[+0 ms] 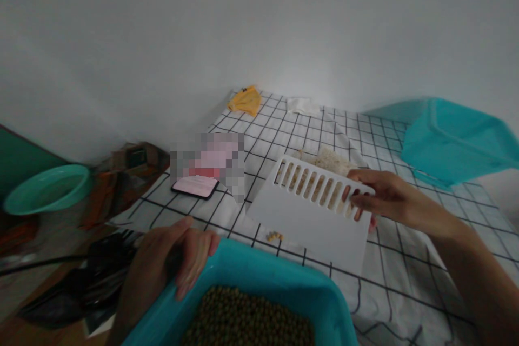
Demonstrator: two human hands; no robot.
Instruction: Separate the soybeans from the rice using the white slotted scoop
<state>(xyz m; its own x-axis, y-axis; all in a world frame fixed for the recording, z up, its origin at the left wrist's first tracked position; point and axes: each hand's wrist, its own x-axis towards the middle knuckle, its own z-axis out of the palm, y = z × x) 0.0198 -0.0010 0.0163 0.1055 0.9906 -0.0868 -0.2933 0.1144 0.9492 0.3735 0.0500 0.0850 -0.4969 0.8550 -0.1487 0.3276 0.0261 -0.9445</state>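
Note:
My right hand (385,197) grips a white slotted plastic board (308,227) by its upper right corner, with the fingers at the end slots. The board is tilted above the checked cloth. Behind it, partly hidden, lies a pale, grainy heap (330,159). At the lower left, my left hand (186,257) curls over the rim of a teal basin (275,270). That basin holds many small round green-brown grains (247,319) that look like beans or peas. A small yellowish bit (274,236) lies on the cloth between the board and the basin.
A phone (197,185), partly blurred out, rests on the checked tablecloth (279,130). Toward the wall lie a yellow cloth (246,101) and a white cloth (303,106). A teal tub (458,140) leans at the right. A green basin (51,189) stands lower at the left.

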